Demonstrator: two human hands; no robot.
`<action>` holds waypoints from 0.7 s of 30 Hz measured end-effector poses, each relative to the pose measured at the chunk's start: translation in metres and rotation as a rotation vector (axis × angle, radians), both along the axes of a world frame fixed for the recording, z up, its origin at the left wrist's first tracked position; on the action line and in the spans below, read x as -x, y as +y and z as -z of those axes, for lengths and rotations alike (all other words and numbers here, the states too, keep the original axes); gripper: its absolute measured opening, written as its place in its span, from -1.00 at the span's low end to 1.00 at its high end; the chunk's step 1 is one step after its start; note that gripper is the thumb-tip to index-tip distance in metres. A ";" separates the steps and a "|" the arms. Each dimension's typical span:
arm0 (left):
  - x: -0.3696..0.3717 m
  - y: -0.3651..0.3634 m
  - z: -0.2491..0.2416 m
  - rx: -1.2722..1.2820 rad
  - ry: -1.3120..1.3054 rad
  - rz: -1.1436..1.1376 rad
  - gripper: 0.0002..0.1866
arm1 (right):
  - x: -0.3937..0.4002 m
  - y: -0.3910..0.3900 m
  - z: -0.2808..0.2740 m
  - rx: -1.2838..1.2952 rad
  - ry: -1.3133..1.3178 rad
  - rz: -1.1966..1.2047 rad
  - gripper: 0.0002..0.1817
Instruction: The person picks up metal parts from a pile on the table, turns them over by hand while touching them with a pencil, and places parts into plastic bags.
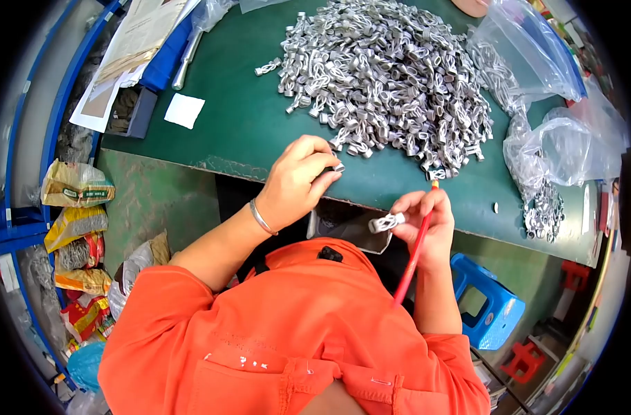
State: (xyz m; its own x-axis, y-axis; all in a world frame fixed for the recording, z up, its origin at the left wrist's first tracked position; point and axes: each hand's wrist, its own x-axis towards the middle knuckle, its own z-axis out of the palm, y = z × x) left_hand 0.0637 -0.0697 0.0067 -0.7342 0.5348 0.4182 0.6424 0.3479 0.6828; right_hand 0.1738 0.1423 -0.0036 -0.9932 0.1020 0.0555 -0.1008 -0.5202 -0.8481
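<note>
My left hand [303,176] is over the table's near edge, its thumb and fingers pinched on a small metal piece [339,167], mostly hidden by the fingertips. To its right, my right hand [429,225] holds a silvery looped metal fitting [386,222] between thumb and finger. The same hand grips a slim red pencil-like stick [413,259], its yellowish end pointing towards the table. Beyond both hands lies a big heap of similar looped metal fittings [391,76] on the green table [225,104]. One fitting [438,174] lies at the heap's near edge, just past the stick's tip.
Clear plastic bags [564,142] with more metal pieces lie at the table's right. Papers [132,52], a grey bin [134,114] and a white paper square [184,111] are at the left. A blue stool [488,304] stands below right; an open drawer [353,228] is under the edge.
</note>
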 end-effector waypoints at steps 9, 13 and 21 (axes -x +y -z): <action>-0.012 0.005 -0.005 -0.599 -0.919 -0.025 -0.81 | 0.011 -0.019 -0.014 -0.424 -0.096 0.117 -0.77; -0.017 0.006 -0.008 -0.751 -1.316 0.061 -0.81 | 0.019 -0.028 -0.014 -0.249 -0.165 0.073 -0.81; -0.031 0.010 -0.010 -0.628 -0.846 0.289 -0.69 | 0.017 -0.028 0.000 -0.079 0.021 0.039 -0.70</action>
